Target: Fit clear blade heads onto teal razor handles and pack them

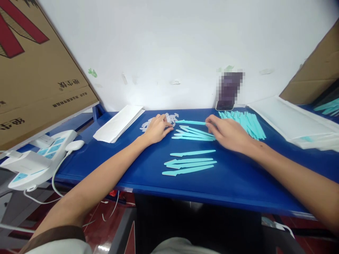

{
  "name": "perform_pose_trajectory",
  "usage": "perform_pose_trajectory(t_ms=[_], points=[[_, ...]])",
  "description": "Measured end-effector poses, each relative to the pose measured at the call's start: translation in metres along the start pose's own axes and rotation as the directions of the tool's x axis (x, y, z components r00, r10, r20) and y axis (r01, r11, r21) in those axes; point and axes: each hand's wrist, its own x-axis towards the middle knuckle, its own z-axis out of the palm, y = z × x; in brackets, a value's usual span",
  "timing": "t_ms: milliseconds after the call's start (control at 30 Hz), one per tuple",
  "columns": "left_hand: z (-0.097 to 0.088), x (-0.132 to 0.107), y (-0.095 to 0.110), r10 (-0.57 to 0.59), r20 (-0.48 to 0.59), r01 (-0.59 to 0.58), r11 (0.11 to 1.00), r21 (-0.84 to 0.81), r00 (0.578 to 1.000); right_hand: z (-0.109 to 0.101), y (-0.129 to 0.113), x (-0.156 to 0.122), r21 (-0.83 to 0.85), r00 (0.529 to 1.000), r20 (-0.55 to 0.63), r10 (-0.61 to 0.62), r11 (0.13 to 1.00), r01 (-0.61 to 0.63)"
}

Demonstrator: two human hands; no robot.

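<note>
Razor (193, 122) in turquoise is pinched between thumb and fingers of our right hand (225, 131), at the far middle of the surface (143, 169). Our left hand (156, 129), fingers curled, is among pale pieces (144, 125); we cannot tell whether it holds one.

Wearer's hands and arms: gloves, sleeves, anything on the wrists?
No gloves on the left hand or right hand; no watch, bracelet or ring that I can see. Forearms are uncovered. The left sleeve is pale, with a dark brown band at its end. The right sleeve is out of frame. No cables or printed markings visible on either arm.
</note>
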Motion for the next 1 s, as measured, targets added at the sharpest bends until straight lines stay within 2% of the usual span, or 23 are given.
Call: perform_pose_trajectory(t_ms=[133, 333, 400, 467, 533, 633, 733, 867, 1000], points=[[0.000, -0.001, 0.001, -0.063, 0.010, 0.064, 0.996, -0.065, 0.998, 0.002, 0.001, 0.000, -0.024, 1.000, 0.017, 0.006, 1.000, -0.006], [0.000, -0.007, 0.000, 0.012, -0.048, -0.011, 1.000, 0.021, 0.999, 0.002, 0.000, 0.001, 0.038, 1.000, -0.006, 0.027, 0.999, -0.027], [-0.002, -0.008, 0.001, 0.001, -0.104, -0.006, 0.999, -0.046, 0.995, 0.003, -0.001, 0.001, 0.105, 0.999, -0.034, 0.036, 0.994, -0.032], [-0.004, -0.009, 0.004, -0.034, -0.166, 0.002, 0.981, -0.193, 0.986, 0.003, -0.002, 0.002, 0.207, 0.995, -0.049, 0.090, 0.975, -0.078], [-0.007, -0.010, 0.007, -0.098, -0.205, 0.002, 0.906, -0.423, 0.974, 0.004, -0.002, 0.003, 0.334, 0.982, -0.054, 0.180, 0.930, -0.152], [-0.007, -0.010, 0.013, -0.206, -0.194, -0.011, 0.659, -0.752, 0.959, 0.005, 0.000, 0.006, 0.495, 0.955, -0.046, 0.293, 0.837, -0.233], [-0.005, -0.009, 0.015, -0.278, -0.162, -0.017, 0.458, -0.889, 0.947, 0.006, 0.002, 0.008, 0.539, 0.944, -0.051, 0.327, 0.804, -0.249], [-0.003, -0.009, 0.013, -0.322, -0.129, -0.004, 0.363, -0.932, 0.938, 0.006, 0.002, 0.008, 0.507, 0.949, -0.141, 0.281, 0.844, -0.175], [-0.004, -0.009, 0.014, -0.320, -0.117, 0.007, 0.362, -0.932, 0.940, 0.004, -0.003, 0.005, 0.469, 0.946, -0.166, 0.278, 0.867, -0.172]])
